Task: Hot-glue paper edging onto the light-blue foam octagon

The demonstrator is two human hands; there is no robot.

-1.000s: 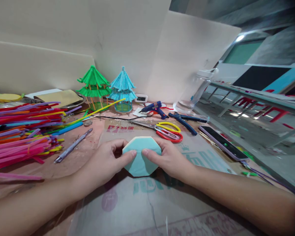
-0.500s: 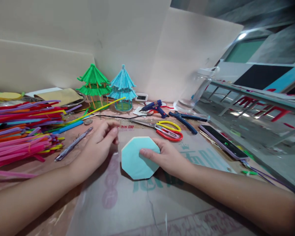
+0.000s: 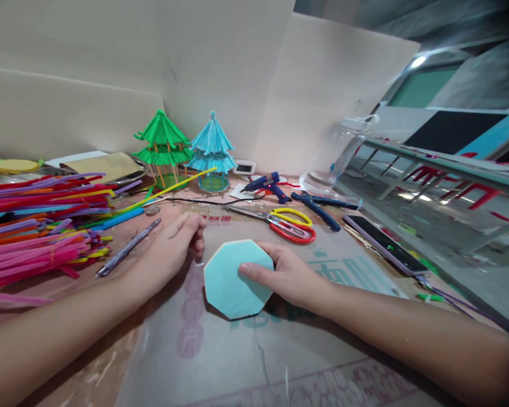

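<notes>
A light blue octagonal board (image 3: 229, 282) with a pale edge is in my right hand (image 3: 286, 280). My right thumb lies flat on its top face and the fingers go under it, out of sight. Left of the board, my left hand (image 3: 180, 240) rests with its fingers curled in and the thumb over them; nothing shows in it. Beyond the board lie scissors (image 3: 292, 229) with one yellow and one red handle. A clear plastic sheet with printing (image 3: 186, 373) covers the table under both hands.
Bundled pipe cleaners (image 3: 38, 226) and a pen (image 3: 127, 249) lie left. At the back stand green (image 3: 161, 150) and blue (image 3: 212, 150) pavilion models, a glue gun (image 3: 267, 185), pliers (image 3: 318, 206) and a clear jug (image 3: 337, 152). A phone (image 3: 385, 246) lies right.
The octagonal board has turned slightly and come a little left and nearer to me in my right hand. My left hand has rolled over, its thumb now closer to the fingers.
</notes>
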